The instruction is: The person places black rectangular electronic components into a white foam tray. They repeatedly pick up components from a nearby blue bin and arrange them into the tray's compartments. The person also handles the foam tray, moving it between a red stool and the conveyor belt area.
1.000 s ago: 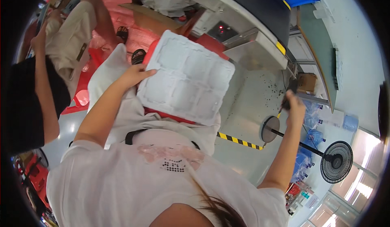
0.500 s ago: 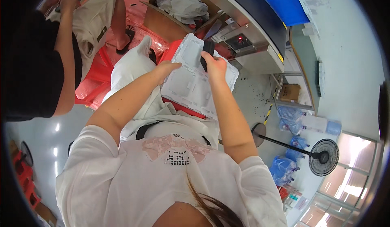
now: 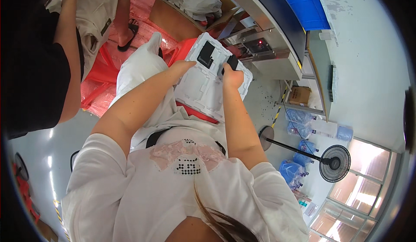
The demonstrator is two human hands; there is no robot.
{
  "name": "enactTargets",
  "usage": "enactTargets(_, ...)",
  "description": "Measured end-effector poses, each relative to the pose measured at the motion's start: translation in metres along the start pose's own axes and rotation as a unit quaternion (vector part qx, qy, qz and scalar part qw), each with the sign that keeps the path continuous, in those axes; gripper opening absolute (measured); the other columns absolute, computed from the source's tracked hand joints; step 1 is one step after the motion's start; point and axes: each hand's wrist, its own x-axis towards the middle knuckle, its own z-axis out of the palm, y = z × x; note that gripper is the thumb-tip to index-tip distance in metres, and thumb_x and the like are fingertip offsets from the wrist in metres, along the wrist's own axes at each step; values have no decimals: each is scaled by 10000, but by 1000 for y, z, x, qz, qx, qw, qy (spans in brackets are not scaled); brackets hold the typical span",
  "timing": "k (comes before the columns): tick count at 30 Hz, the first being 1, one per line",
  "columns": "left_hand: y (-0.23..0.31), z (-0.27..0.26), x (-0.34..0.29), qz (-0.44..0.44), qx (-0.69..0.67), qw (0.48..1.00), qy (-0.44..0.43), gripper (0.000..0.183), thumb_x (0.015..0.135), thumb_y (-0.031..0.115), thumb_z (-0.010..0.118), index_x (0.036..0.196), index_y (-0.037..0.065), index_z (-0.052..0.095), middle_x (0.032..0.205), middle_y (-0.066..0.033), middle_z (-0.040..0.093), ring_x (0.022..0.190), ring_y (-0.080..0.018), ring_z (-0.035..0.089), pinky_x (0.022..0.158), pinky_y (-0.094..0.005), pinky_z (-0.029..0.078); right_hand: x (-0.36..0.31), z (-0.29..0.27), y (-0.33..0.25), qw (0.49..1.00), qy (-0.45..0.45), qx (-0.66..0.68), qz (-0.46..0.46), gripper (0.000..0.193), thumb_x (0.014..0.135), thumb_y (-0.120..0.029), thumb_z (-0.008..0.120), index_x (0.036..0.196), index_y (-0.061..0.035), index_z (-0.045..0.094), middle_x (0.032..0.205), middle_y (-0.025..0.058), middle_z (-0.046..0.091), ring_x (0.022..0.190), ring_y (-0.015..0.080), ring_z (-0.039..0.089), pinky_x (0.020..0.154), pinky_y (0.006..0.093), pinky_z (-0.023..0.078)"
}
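A white moulded tray [image 3: 197, 86] with shaped hollows rests on something red [image 3: 197, 112] in front of my lap. My left hand [image 3: 184, 69] grips its left edge, thumb on top and fingers hidden below. In a hollow at the tray's far left lies a flat black rectangular piece [image 3: 206, 53]. Over the far right part, my right hand [image 3: 233, 77] is closed on a second black block-like piece [image 3: 232, 62], partly covered by my fingers. Whether this piece touches the tray, I cannot tell.
Beyond the tray stands a cardboard box [image 3: 169, 19] with white plastic bags. A metal-framed machine [image 3: 271, 47] with a red light is at the far right. At left is another person [image 3: 34, 77], beside red plastic stools [image 3: 102, 69]. A black fan [image 3: 334, 163] stands right.
A black piece now lies in the tray's far left hollow, which looked bare before. My right hand, with a black piece, has moved slightly right and nearer. The left hand still grips the edge.
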Motion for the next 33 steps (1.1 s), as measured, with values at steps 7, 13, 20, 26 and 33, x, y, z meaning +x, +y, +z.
enactTargets(7,4,3,-5,-9,39,999,13,396,843,311,535,1074,-9,569,1003,-138,632,861,-249,632,750,-374,491,20,-6,3,993,-74,-86,-29,737,567,-365,746,1025,139,466,989,288,589,921,376,598,831,379,468)
enactTargets(13,3,2,-5,8,40,999,8,399,839,314,542,1076,-5,572,990,-131,634,841,-244,632,742,-369,490,41,-11,43,998,-35,4,-42,790,560,-375,745,1069,155,455,1008,309,572,949,404,579,856,388,447)
enactTargets(20,4,6,-8,5,36,999,26,402,836,312,545,1082,-5,572,1002,-131,633,866,-241,628,749,-360,489,51,-31,72,998,26,-52,12,702,596,-371,738,1018,121,468,982,298,583,941,403,581,839,411,451)
enactTargets(26,5,8,-10,-3,32,999,20,406,839,320,544,1090,2,573,1020,-129,630,890,-234,623,769,-353,483,54,-26,81,996,60,-62,21,654,625,-353,733,1004,106,462,951,284,590,902,407,587,813,415,460)
enactTargets(33,7,4,-10,-10,31,999,-5,410,848,344,531,1095,20,577,1023,-116,633,880,-228,626,768,-346,490,-19,-27,62,987,-42,150,-29,665,644,-387,741,1016,95,472,898,222,591,800,317,591,759,374,461)
